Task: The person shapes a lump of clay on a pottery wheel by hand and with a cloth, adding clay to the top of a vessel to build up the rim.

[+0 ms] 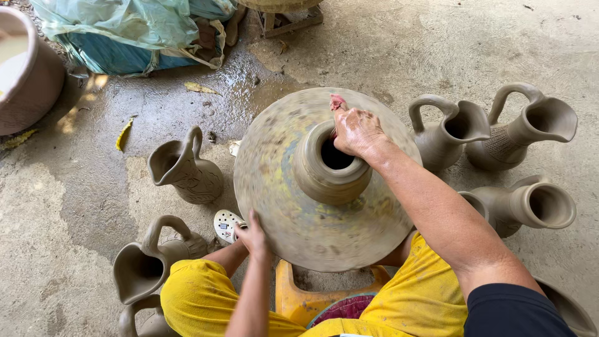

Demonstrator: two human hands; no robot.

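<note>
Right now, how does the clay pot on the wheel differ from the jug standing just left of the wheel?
The pot on the wheel has no handle and no spout; the jug left of the wheel has a looped handle and a flared pouring lip. The pot sits on the blurred wheel disc with the right hand on its rim, while the jug stands untouched on the concrete floor. The left hand touches the disc's edge. Both are grey, unfired clay.

Person in bright yellow trousers point(199, 299) and dark navy short sleeve point(508, 312), arms bare.
Trousers loose, crumpled cotton-like fabric, same yellow on both legs. Navy sleeve plain, ends above elbow on right arm; left arm shows no sleeve in view. Left hand point(253, 237) and right hand point(357, 132) bare, smeared with clay. White perforated clog-type sandal point(226, 224) with small coloured charm on one foot.
</note>
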